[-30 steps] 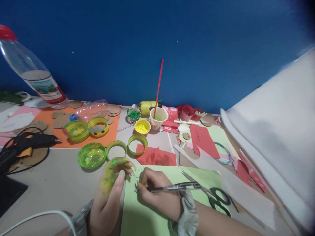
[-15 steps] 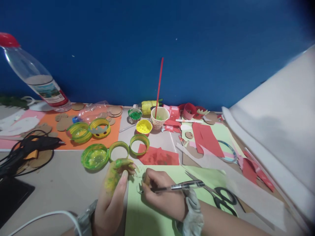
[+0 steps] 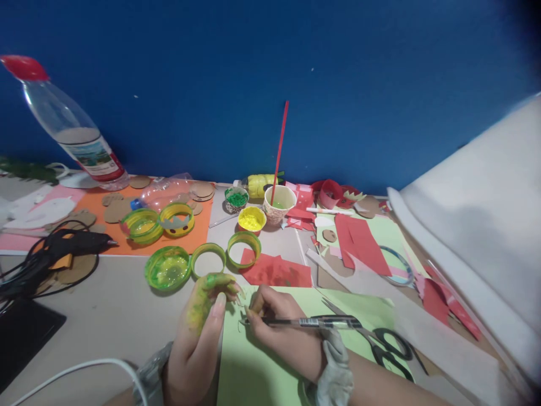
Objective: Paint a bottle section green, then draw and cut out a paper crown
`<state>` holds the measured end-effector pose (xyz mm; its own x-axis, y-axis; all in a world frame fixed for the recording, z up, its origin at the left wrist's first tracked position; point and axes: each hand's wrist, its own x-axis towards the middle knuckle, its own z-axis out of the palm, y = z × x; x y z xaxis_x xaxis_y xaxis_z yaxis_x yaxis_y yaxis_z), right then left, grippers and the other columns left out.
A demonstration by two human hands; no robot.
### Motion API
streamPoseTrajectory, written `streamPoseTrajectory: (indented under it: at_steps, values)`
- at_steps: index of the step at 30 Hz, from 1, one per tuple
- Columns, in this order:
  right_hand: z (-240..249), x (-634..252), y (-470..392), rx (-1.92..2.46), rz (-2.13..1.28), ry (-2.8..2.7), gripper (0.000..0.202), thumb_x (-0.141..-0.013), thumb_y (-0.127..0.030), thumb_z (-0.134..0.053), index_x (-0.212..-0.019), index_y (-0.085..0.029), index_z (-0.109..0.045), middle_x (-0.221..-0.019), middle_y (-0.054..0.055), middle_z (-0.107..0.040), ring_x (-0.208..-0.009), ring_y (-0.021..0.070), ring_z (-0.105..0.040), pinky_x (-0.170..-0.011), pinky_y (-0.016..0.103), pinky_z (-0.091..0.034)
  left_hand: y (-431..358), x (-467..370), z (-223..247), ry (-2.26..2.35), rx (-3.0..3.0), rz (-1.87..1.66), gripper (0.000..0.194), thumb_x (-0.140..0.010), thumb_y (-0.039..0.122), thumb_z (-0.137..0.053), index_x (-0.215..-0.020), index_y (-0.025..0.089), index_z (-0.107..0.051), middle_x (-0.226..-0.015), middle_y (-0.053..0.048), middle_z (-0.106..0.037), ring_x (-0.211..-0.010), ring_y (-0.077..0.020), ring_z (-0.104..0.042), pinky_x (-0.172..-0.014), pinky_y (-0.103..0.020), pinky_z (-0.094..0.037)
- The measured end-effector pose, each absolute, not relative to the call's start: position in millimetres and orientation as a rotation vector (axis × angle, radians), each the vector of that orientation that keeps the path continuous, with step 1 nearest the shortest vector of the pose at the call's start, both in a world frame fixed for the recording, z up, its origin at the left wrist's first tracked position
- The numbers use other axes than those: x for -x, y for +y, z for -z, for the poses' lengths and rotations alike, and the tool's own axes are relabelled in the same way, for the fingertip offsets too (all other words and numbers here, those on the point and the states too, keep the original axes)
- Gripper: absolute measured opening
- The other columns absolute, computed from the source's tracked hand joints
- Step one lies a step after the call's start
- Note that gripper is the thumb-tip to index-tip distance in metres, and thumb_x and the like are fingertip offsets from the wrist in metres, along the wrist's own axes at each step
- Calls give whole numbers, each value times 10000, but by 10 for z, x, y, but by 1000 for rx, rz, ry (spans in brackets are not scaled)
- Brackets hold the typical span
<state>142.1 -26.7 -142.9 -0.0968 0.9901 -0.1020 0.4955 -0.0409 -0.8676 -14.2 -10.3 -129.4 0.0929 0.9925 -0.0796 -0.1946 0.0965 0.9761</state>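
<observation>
My right hand (image 3: 281, 332) is closed around a pen (image 3: 310, 322) with a clear barrel. Its tip is over a light green sheet of paper (image 3: 253, 372), near faint curved lines. Just left of it, my left hand (image 3: 203, 327), smeared with green and yellow paint, rests at the sheet's edge. Its fingers are loosely curled and the thumb stands apart from them; a small pale shape by the fingertips is too unclear to name. Scissors (image 3: 376, 338) with black handles lie right of my right forearm, partly on the green sheet.
Green-yellow painted rings (image 3: 208, 260) stand beyond my left hand, beside a green-painted dish (image 3: 168, 269). Farther back are a yellow paint cup (image 3: 252, 219) and a paper cup (image 3: 279, 204) holding a red stick. A glue gun (image 3: 80, 242) and a tall bottle (image 3: 91, 152) are at left.
The view has shifted slightly, so things appear a little farther right. The pen lies flatter, and its tip has moved slightly up the sheet. My left hand keeps nearly the same pose.
</observation>
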Motion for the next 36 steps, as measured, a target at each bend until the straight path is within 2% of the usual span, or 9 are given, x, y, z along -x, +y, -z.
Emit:
streamPoseTrajectory:
  at_steps: [4, 9, 24, 30, 36]
  values:
    - [1432, -1420, -273, 1593, -1079, -1655, 195, -809, -210, -540, -671, -208, -403, -584, -46, -467, -526, 98, -420, -486, 224, -295, -62, 142, 1278, 1046, -1024, -1200, 263, -826, 456, -597, -889, 203, -638, -895, -70, -631, -856, -211, -585, -805, -314, -502]
    - [1438, -1421, -269, 1607, -1039, -1657, 192, -803, -194, -542, -661, -204, -412, -579, -46, -465, -523, 96, -428, -484, 220, -295, -31, 117, 1158, 1049, -1066, -1217, 264, -823, 465, -578, -851, 210, -642, -779, -69, -621, -750, -215, -570, -724, -334, -481]
    - [1443, -1428, -263, 1581, -1025, -1662, 208, -820, -207, -526, -664, -210, -388, -579, -48, -448, -520, 98, -410, -487, 226, -293, -34, 100, 1167, 1073, -1076, -1210, 291, -804, 497, -571, -819, 211, -626, -763, -68, -610, -739, -216, -551, -683, -329, -454]
    - [1422, -1420, -278, 1599, -1006, -1664, 213, -812, -193, -524, -656, -210, -380, -577, -47, -440, -522, 98, -404, -490, 227, -288, -44, 98, 1157, 1079, -1090, -1212, 271, -823, 471, -562, -843, 211, -635, -771, -68, -613, -753, -213, -568, -711, -333, -482]
    - [1419, -1416, -273, 1579, -979, -1667, 209, -808, -180, -517, -654, -209, -379, -575, -47, -440, -520, 96, -405, -493, 225, -289, -64, 146, 1218, 1112, -1062, -1186, 264, -840, 456, -568, -887, 214, -663, -859, -73, -647, -858, -228, -613, -795, -341, -525]
